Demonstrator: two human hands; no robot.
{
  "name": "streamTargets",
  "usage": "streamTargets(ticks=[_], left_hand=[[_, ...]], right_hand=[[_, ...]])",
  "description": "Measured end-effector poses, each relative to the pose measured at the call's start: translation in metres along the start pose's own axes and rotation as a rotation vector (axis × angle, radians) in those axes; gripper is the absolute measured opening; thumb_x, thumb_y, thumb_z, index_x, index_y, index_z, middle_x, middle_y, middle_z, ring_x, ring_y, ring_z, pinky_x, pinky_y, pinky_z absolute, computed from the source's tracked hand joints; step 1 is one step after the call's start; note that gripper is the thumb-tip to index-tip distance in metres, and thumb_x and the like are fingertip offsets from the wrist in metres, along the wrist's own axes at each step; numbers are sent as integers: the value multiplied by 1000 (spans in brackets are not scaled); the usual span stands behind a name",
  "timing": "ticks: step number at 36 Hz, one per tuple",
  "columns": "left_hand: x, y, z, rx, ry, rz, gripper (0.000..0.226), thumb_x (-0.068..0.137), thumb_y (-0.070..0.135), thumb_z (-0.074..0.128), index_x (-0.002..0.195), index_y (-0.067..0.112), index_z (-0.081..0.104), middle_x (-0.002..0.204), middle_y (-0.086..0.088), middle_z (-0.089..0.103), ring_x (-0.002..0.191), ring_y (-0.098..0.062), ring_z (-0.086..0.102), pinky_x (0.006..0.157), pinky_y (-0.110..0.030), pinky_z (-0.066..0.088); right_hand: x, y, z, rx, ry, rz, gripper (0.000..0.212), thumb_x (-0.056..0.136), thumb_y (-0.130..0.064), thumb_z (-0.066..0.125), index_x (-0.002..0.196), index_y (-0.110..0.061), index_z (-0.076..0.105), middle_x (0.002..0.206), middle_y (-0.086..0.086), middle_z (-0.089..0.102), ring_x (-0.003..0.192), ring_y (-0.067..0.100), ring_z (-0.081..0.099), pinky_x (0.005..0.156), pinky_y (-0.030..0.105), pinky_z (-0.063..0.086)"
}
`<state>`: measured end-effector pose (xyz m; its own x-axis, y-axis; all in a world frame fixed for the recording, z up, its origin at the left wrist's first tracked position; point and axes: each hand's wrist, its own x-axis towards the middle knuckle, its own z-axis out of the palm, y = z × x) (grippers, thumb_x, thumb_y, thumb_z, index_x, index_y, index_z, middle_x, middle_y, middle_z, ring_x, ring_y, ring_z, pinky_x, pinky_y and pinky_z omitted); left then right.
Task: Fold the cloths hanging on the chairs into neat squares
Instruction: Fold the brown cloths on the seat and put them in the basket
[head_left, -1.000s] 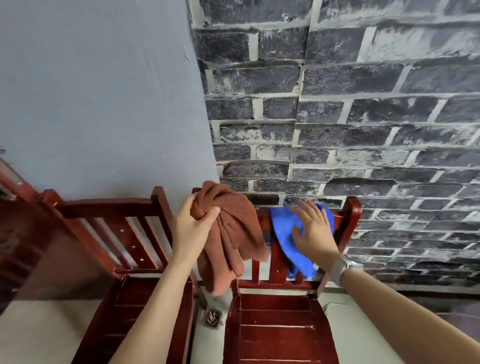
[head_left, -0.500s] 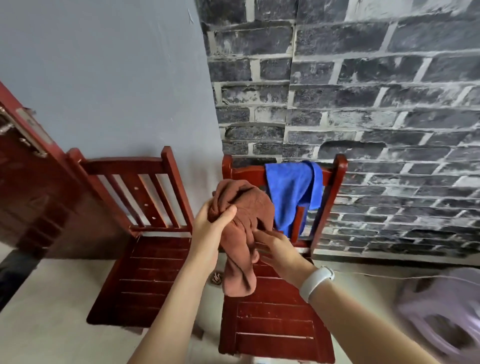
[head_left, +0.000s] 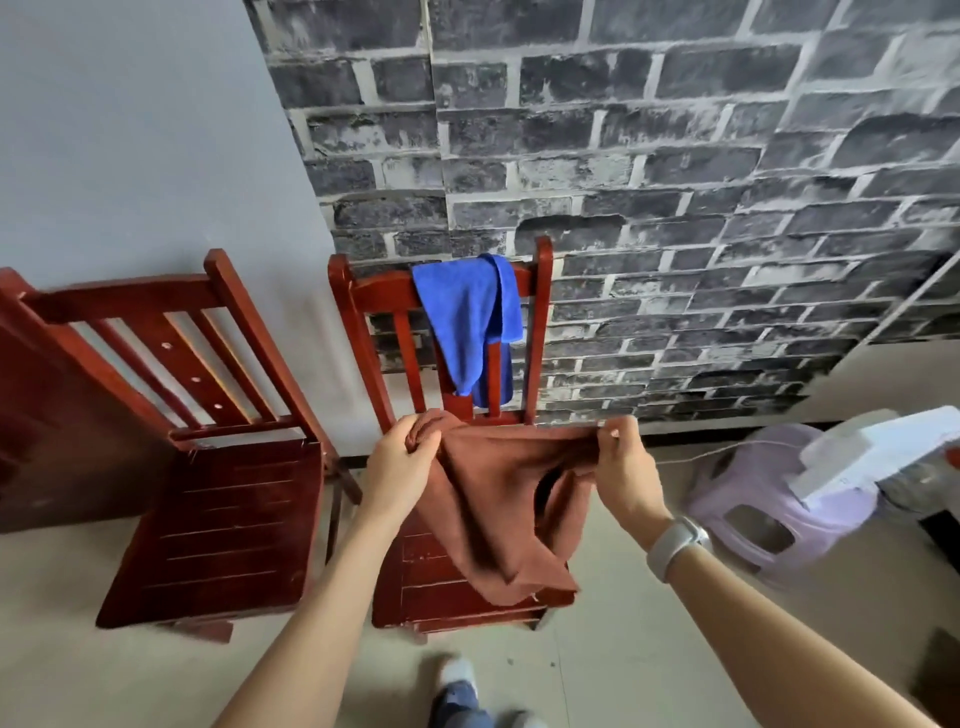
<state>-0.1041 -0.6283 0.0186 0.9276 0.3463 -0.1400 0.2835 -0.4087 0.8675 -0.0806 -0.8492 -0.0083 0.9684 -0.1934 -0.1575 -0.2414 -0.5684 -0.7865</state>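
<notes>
**Above the right chair's seat: brown cloth stretched between both hands**

Over the seat of the right chair (head_left: 457, 597) hangs the brown cloth (head_left: 498, 509), held up along its top edge and drooping to a point near the seat's front. Bunched at one corner inside the curled fingers of the left hand (head_left: 400, 462); pinched at the other corner by the thumb and fingers of the right hand (head_left: 623, 467). Draped over the same chair's backrest, higher up and apart from the brown one: a blue cloth (head_left: 467, 322). Just beside, to the left: a second red wooden chair (head_left: 218, 519), backrest bare. On the right wrist, a white watch (head_left: 675, 545). Further right on the floor, a lilac plastic stool (head_left: 769, 514). Behind everything, a grey brick wall (head_left: 675, 156).
</notes>
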Motion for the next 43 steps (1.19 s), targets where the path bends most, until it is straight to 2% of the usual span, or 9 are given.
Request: streamTargets(ticks=[5, 11, 18, 22, 25, 30, 35, 39, 43], left_hand=[[-4, 10, 6, -43, -14, 26, 24, 92, 14, 51, 115, 14, 57, 105, 6, 55, 105, -15, 53, 86, -24, 36], [-1, 29, 6, 111, 32, 132, 25, 91, 19, 51, 113, 13, 59, 98, 3, 57, 96, -17, 53, 80, -24, 36], [10, 29, -16, 61, 63, 95, 8, 88, 20, 53, 95, 18, 57, 87, 3, 57, 86, -17, 53, 73, -27, 37], [16, 28, -26, -207, 15, -30, 12, 87, 17, 57, 98, 20, 54, 86, 9, 55, 87, -12, 53, 79, -28, 40], [22, 23, -38, -368, -8, -151, 10, 81, 14, 65, 90, 18, 62, 98, -5, 64, 97, -23, 60, 91, -40, 48], [27, 13, -54, -392, -84, -218, 26, 77, 16, 71, 99, 4, 64, 100, -21, 67, 98, -35, 63, 96, -50, 45], [28, -1, -67, -337, -79, -215, 11, 82, 21, 66, 86, 11, 64, 92, -12, 68, 92, -28, 63, 88, -40, 49], [31, -9, -70, -306, -58, -159, 15, 85, 6, 61, 95, 16, 60, 100, -5, 62, 91, -18, 60, 76, -28, 46], [31, -11, -77, -406, -59, -146, 21, 85, 4, 60, 98, 19, 66, 103, -3, 65, 93, -13, 61, 76, -24, 46]], right_hand=[[2, 15, -33, 317, 185, 127, 23, 92, -6, 36, 89, -28, 44, 92, 20, 60, 74, 33, 60, 72, 45, 54], [23, 17, -50, 481, 168, 228, 26, 90, 0, 40, 108, -1, 59, 86, 12, 57, 61, 14, 53, 44, 12, 47], [22, 4, -47, 164, 246, 170, 23, 97, -15, 35, 107, -1, 49, 95, 10, 50, 87, 22, 46, 75, 27, 32], [32, 1, -31, 362, 231, 222, 23, 96, -22, 36, 105, -6, 49, 94, 13, 55, 90, 34, 59, 78, 49, 54], [38, -5, -28, 522, 232, 318, 19, 92, -20, 44, 86, -8, 56, 80, 9, 53, 77, 24, 55, 55, 33, 54], [42, -11, -28, 494, 262, 251, 22, 91, -21, 50, 95, -3, 61, 88, 10, 55, 84, 21, 49, 77, 30, 39], [44, -16, -29, 743, 58, 280, 15, 90, -9, 52, 87, 4, 58, 74, 11, 52, 67, 24, 49, 63, 34, 42], [46, -15, -29, 733, -56, 232, 24, 88, 8, 45, 105, -3, 59, 80, 12, 57, 64, 19, 52, 52, 23, 46], [46, -11, -29, 607, 5, 147, 24, 88, 3, 50, 80, -13, 67, 80, 10, 60, 64, 16, 51, 57, 22, 45]])
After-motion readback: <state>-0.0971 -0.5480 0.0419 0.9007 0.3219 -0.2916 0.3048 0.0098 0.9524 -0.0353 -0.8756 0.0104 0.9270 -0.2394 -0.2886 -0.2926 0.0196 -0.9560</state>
